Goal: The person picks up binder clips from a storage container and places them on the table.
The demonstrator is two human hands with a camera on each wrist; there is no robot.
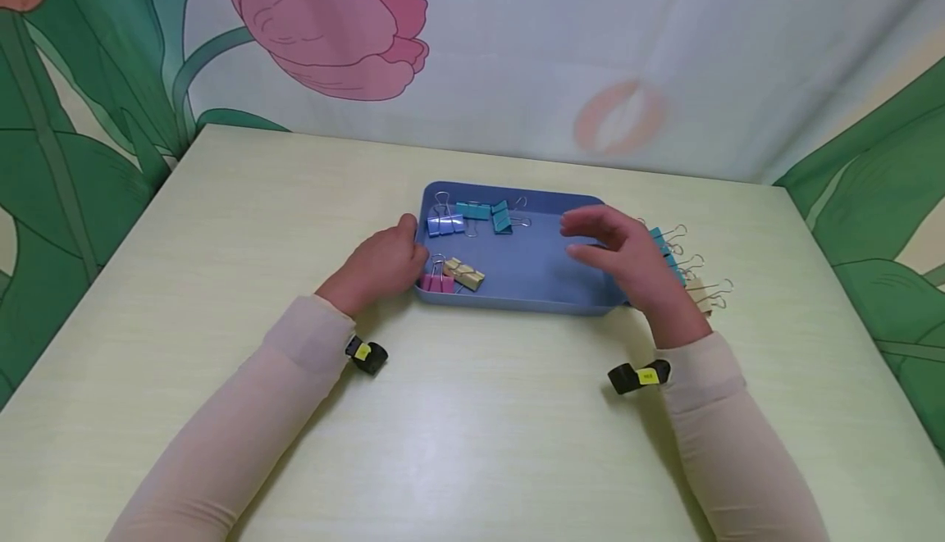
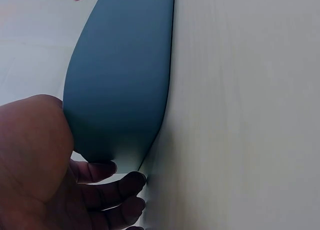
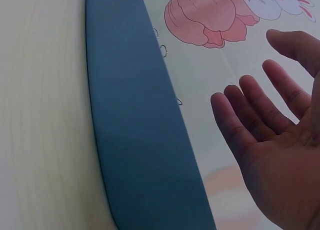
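Note:
A shallow blue tray (image 1: 531, 267) lies on the table. My left hand (image 1: 380, 267) grips its left end, the thumb at the rim; in the left wrist view that hand's fingers (image 2: 120, 190) curl against the outer wall. Over the tray's right part hovers my right hand (image 1: 627, 259), fingers spread and bent a little, holding nothing. Inside the tray at left lie binder clips: a violet-blue clip (image 1: 446, 225), a teal clip (image 1: 473, 211), another teal clip (image 1: 501, 218), a pink clip (image 1: 437, 284) and a yellow clip (image 1: 465, 275).
Beyond the tray's right end, partly hidden by my right hand, are teal binder clips (image 1: 670, 259) and a beige clip (image 1: 698, 293). The pale table (image 1: 458, 427) ends at a flower-patterned curtain (image 1: 517, 58). A black strap (image 1: 367, 355) hangs at my left wrist.

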